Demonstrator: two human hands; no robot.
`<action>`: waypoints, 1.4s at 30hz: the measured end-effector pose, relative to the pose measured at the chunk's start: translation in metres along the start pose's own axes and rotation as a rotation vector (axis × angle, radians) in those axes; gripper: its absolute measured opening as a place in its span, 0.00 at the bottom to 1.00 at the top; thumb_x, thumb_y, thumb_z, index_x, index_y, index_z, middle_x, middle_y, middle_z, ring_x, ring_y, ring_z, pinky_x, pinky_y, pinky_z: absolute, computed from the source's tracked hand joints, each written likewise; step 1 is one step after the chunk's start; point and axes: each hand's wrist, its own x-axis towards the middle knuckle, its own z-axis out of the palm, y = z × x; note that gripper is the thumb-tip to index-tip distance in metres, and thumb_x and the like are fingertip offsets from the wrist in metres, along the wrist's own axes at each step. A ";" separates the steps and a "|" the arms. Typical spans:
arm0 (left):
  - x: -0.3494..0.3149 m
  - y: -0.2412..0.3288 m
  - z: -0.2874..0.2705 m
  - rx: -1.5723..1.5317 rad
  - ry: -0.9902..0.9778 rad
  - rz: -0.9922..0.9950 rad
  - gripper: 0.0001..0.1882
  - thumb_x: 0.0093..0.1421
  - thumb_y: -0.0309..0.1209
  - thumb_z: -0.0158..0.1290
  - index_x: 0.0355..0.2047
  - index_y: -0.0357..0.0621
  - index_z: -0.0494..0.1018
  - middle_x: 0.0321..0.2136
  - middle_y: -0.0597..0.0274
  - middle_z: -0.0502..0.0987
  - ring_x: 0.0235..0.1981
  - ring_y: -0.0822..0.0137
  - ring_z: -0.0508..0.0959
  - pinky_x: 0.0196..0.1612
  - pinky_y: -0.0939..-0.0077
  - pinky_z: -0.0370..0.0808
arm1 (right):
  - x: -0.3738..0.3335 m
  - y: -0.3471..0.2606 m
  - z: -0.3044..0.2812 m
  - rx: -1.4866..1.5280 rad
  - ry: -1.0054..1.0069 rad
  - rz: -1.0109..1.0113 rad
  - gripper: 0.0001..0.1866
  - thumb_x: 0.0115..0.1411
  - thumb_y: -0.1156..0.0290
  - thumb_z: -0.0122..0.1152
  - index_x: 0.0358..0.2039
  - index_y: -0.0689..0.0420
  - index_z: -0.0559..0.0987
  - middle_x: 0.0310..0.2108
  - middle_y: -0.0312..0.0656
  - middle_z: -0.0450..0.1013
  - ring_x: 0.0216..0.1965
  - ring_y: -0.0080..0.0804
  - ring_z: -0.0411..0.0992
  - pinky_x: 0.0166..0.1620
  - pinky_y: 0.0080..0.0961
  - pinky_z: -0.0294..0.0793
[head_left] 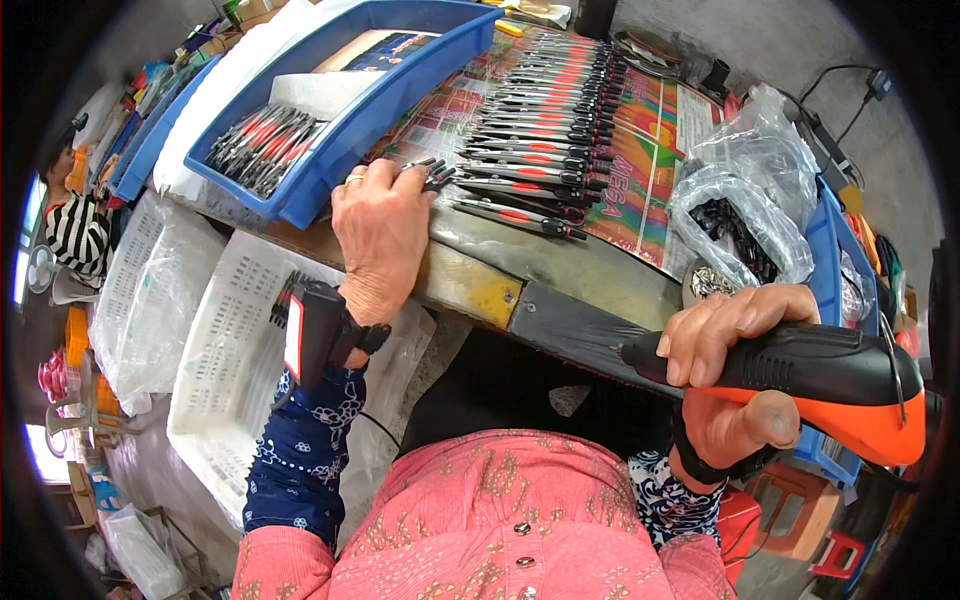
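Seen from the head camera, a person in a pink patterned top is working at a bench [465, 270], each hand busy on its own side. The left hand [380, 225] is bending over the bench's near edge, fingers curled and drawn close together; dark pen-like pieces [436, 174] are showing just past the fingers, but the thumb is hiding, so whether it is pinching them cannot be told. Just right of and beyond that hand, grey, red and black pens [535, 155] are lying side by side in a long row that is stretching away. Beyond the left hand and to its left, a blue tray [365, 125] is holding more pens [262, 148], while a white basket [245, 300] is standing below and left of it. The right hand [730, 365] is clasping an orange-and-black power tool [840, 390], fingers wrapping over the top and thumb lying underneath, the tip pointing left. Beyond the right hand, a clear plastic bag [760, 160] is holding black parts [735, 235].
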 end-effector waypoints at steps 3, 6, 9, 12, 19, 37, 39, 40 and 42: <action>-0.003 0.020 -0.002 -0.237 0.000 0.139 0.12 0.47 0.29 0.59 0.34 0.44 0.76 0.30 0.60 0.74 0.35 0.57 0.73 0.40 0.64 0.68 | 0.000 0.000 -0.001 -0.003 0.014 -0.001 0.38 0.43 0.36 0.64 0.34 0.59 0.63 0.16 0.35 0.63 0.15 0.26 0.65 0.25 0.25 0.68; 0.001 0.040 0.005 -0.411 -0.039 0.292 0.11 0.44 0.26 0.59 0.31 0.44 0.76 0.30 0.61 0.73 0.34 0.57 0.72 0.38 0.66 0.69 | -0.001 0.000 -0.001 -0.019 0.032 0.006 0.38 0.43 0.37 0.64 0.34 0.59 0.63 0.16 0.35 0.63 0.15 0.26 0.65 0.25 0.25 0.68; 0.004 0.050 0.012 -0.423 -0.093 0.356 0.07 0.42 0.26 0.58 0.24 0.43 0.72 0.27 0.62 0.70 0.35 0.57 0.70 0.39 0.65 0.68 | -0.001 0.001 -0.005 -0.017 0.003 -0.006 0.37 0.43 0.37 0.64 0.35 0.58 0.63 0.16 0.35 0.63 0.15 0.26 0.65 0.25 0.25 0.68; 0.006 0.053 0.019 -0.379 -0.106 0.379 0.06 0.43 0.25 0.57 0.23 0.43 0.71 0.26 0.61 0.69 0.36 0.57 0.70 0.39 0.64 0.67 | -0.002 0.000 -0.010 0.102 -0.004 0.009 0.35 0.41 0.47 0.69 0.36 0.61 0.64 0.18 0.39 0.65 0.18 0.30 0.67 0.27 0.28 0.70; 0.012 0.052 0.013 -0.368 -0.184 0.406 0.09 0.44 0.26 0.58 0.27 0.44 0.71 0.28 0.61 0.70 0.38 0.57 0.69 0.42 0.63 0.63 | -0.003 0.001 -0.012 0.321 0.023 0.027 0.33 0.37 0.69 0.78 0.38 0.66 0.66 0.22 0.48 0.69 0.23 0.37 0.71 0.30 0.36 0.73; -0.033 0.064 -0.051 -1.031 -0.355 -0.183 0.08 0.51 0.24 0.57 0.32 0.36 0.72 0.20 0.58 0.74 0.20 0.70 0.76 0.22 0.75 0.70 | -0.002 -0.011 0.004 -0.025 -0.081 -0.084 0.39 0.44 0.32 0.57 0.36 0.58 0.64 0.18 0.34 0.64 0.16 0.26 0.64 0.27 0.25 0.68; -0.043 0.069 -0.059 -1.322 -0.521 -0.435 0.06 0.54 0.23 0.55 0.31 0.34 0.72 0.16 0.68 0.72 0.15 0.81 0.72 0.16 0.86 0.67 | -0.001 -0.011 0.006 0.023 -0.106 -0.080 0.39 0.44 0.32 0.57 0.37 0.58 0.64 0.18 0.34 0.64 0.17 0.26 0.65 0.27 0.26 0.68; -0.048 0.069 -0.062 -1.373 -0.574 -0.478 0.06 0.55 0.23 0.55 0.32 0.34 0.71 0.18 0.67 0.73 0.15 0.81 0.72 0.16 0.87 0.67 | 0.000 -0.010 0.007 0.031 -0.125 -0.079 0.39 0.44 0.32 0.57 0.37 0.58 0.64 0.18 0.34 0.65 0.17 0.26 0.65 0.27 0.26 0.68; -0.059 0.069 -0.068 -1.458 -0.708 -0.590 0.07 0.56 0.22 0.55 0.34 0.33 0.70 0.21 0.65 0.75 0.16 0.79 0.73 0.15 0.88 0.67 | -0.001 -0.010 0.010 0.089 -0.131 -0.054 0.40 0.44 0.32 0.57 0.38 0.58 0.64 0.18 0.34 0.65 0.17 0.26 0.65 0.28 0.26 0.68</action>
